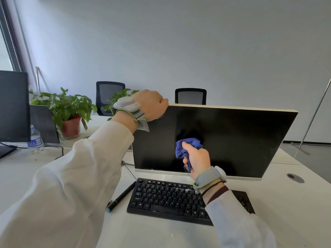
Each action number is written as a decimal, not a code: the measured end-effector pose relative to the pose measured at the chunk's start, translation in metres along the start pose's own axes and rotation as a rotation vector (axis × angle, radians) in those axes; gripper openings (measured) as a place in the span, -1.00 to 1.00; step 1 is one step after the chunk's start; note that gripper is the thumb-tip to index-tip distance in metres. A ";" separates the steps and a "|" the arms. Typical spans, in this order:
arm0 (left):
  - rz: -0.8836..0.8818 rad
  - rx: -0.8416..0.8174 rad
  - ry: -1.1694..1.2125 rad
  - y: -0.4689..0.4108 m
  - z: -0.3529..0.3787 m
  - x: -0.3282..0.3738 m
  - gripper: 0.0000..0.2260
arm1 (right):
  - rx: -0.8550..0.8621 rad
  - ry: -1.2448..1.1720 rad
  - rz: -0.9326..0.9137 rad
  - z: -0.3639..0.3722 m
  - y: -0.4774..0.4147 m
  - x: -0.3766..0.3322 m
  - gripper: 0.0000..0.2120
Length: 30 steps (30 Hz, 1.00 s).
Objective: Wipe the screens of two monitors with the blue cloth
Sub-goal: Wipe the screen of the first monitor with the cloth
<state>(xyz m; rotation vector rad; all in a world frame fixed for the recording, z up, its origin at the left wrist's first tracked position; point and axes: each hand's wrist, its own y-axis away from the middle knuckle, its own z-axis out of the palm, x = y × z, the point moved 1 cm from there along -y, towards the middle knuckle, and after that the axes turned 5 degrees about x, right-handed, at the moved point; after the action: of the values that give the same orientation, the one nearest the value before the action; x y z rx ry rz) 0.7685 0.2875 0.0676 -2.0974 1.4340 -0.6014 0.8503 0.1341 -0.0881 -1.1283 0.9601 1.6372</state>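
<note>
While our left hand (152, 104) clamps the upper-left corner of the near monitor (236, 140), fingers curled over its top edge, our right hand (197, 158) holds the blue cloth (189, 144) bunched against the dark screen, centre of the frame, a bit left of the panel's middle. Right-hand fingers are wrapped round the wad, thumb on top. Cloth's long axis runs roughly top to bottom: bulk above the fist touching the glass, thin tail hanging out below the fingers. Near monitor's long axis runs left to right across the frame, top edge sloping slightly down to the right; screen faces us. Second monitor (14, 106) sits at the left edge of the frame, dark, only partly in view, well apart from both hands. Below the near monitor: black keyboard (166, 197), our right forearm crossing its right end; black pen (122, 196) just left of it on the white desk (286, 203). Mid left: potted plant (68, 111) and water bottle (35, 138). Chairs (190, 96) stand behind the desk by the wall
</note>
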 end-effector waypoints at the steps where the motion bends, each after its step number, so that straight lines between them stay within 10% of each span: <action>1: -0.023 0.010 -0.010 0.001 0.003 -0.005 -0.59 | -0.006 0.006 0.006 0.000 0.000 0.001 -0.64; 30: 0.067 -0.033 0.076 0.007 0.004 -0.007 -0.71 | -0.059 -0.015 -0.151 0.048 0.019 -0.078 -0.71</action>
<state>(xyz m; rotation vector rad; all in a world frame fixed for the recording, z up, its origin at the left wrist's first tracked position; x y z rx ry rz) 0.7637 0.2931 0.0592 -2.0628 1.5597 -0.6406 0.8338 0.1541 0.0019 -1.1969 0.8012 1.5582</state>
